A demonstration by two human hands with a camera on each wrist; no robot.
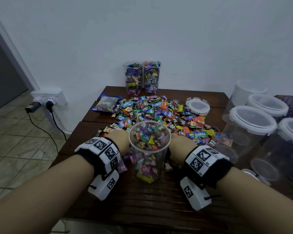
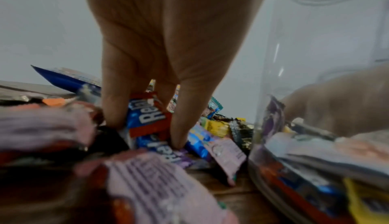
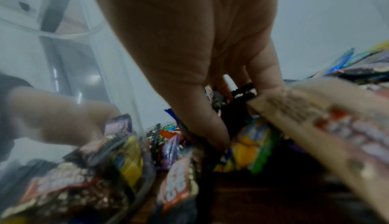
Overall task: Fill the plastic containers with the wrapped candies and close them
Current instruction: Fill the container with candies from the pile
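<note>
Left hand and right hand flank the open container, each with fingers curled into the candy pile, gripping wrapped candies

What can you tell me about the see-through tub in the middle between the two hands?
The round tub is clear plastic, tall and upright on the dark wooden table. It has no lid and is partly filled with colourful wrapped candies. The left hand and right hand dig into loose candies on either side of it.
</note>
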